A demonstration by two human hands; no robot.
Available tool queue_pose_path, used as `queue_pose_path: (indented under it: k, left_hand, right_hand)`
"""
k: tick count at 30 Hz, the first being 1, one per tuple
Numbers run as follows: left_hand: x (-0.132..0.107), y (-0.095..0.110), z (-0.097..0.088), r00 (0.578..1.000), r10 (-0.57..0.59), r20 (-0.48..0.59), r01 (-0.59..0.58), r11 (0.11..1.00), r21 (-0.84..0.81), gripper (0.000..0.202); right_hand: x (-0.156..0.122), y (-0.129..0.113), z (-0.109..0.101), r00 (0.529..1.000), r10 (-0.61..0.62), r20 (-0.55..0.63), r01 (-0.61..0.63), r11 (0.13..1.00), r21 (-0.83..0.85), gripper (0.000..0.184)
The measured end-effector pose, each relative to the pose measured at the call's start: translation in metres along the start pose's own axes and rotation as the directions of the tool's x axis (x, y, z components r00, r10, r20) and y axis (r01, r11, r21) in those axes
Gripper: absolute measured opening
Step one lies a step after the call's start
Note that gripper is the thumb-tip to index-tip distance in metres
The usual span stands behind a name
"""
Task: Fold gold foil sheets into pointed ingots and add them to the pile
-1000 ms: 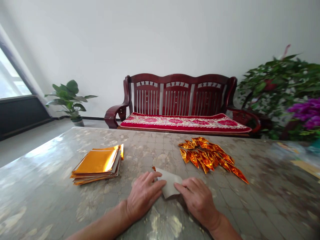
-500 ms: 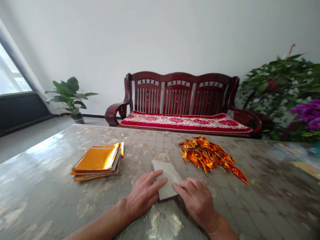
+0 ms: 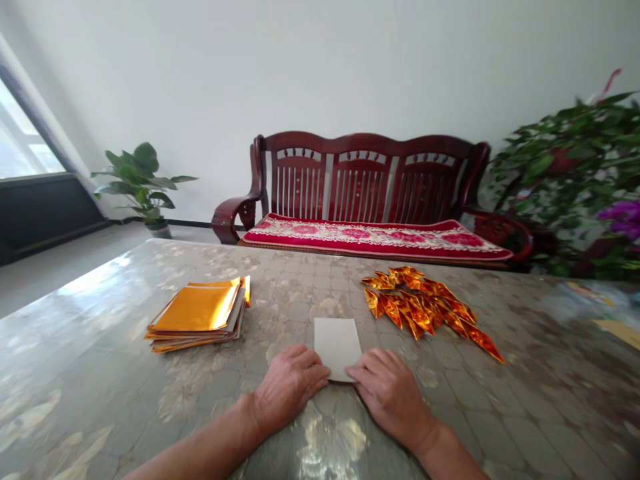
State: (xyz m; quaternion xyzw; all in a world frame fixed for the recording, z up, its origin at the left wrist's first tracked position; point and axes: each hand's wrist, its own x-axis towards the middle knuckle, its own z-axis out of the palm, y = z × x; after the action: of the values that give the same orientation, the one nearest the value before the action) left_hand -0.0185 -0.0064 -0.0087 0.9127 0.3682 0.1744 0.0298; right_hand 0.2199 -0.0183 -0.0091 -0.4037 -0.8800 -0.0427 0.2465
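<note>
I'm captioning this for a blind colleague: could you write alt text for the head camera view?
The left hand and right hand rest on the near edge of a pale grey paper sheet on a marble-patterned table, between a stack of gold foil sheets and a pile of folded gold foil pieces. A dark red wooden bench stands beyond.
</note>
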Motion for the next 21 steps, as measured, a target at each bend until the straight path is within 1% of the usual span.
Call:
queue_pose_path:
  k: [3, 4, 6, 7, 8, 11, 14, 18, 21]
  left_hand:
    - [0.001, -0.001, 0.0, 1.0, -0.017, -0.014, 0.017, 0.999, -0.043, 0.024]
    - [0.001, -0.001, 0.0, 0.999, -0.034, -0.02, 0.033, 0.997, -0.068, 0.025]
    - [0.0, -0.002, 0.001, 0.997, -0.078, -0.022, 0.075, 0.99, -0.119, 0.025]
    - [0.0, -0.002, 0.001, 0.995, -0.102, -0.017, 0.098, 0.984, -0.146, 0.025]
    - [0.0, -0.003, 0.001, 0.992, -0.127, -0.011, 0.123, 0.977, -0.172, 0.024]
    - [0.001, -0.003, 0.0, 0.979, -0.204, 0.007, 0.2, 0.949, -0.244, 0.022]
    - [0.004, -0.002, -0.003, 0.965, -0.26, 0.028, 0.257, 0.928, -0.27, 0.02]
    - [0.007, -0.002, -0.008, 0.953, -0.294, 0.066, 0.302, 0.923, -0.238, 0.027]
    - [0.008, -0.002, -0.008, 0.943, -0.326, 0.074, 0.334, 0.912, -0.238, 0.027]
  right_hand:
    - [-0.002, 0.005, -0.001, 0.999, 0.05, 0.007, -0.051, 0.992, 0.118, 0.014]
    - [-0.002, 0.007, -0.001, 0.997, 0.072, 0.01, -0.073, 0.985, 0.158, 0.015]
    - [-0.003, 0.01, -0.002, 0.992, 0.123, 0.035, -0.128, 0.966, 0.223, 0.009]
    - [-0.003, 0.011, -0.002, 0.987, 0.15, 0.055, -0.159, 0.957, 0.243, 0.006]
    - [-0.003, 0.012, -0.003, 0.981, 0.176, 0.077, -0.19, 0.948, 0.255, 0.007]
    - [0.0, 0.011, -0.003, 0.962, 0.241, 0.127, -0.267, 0.931, 0.251, 0.016]
    - [0.002, 0.01, -0.003, 0.952, 0.272, 0.139, -0.298, 0.927, 0.228, 0.022]
    - [0.004, 0.009, 0.0, 0.938, 0.316, 0.143, -0.34, 0.921, 0.191, 0.023]
    - [0.005, 0.008, 0.002, 0.921, 0.361, 0.15, -0.383, 0.908, 0.167, 0.022]
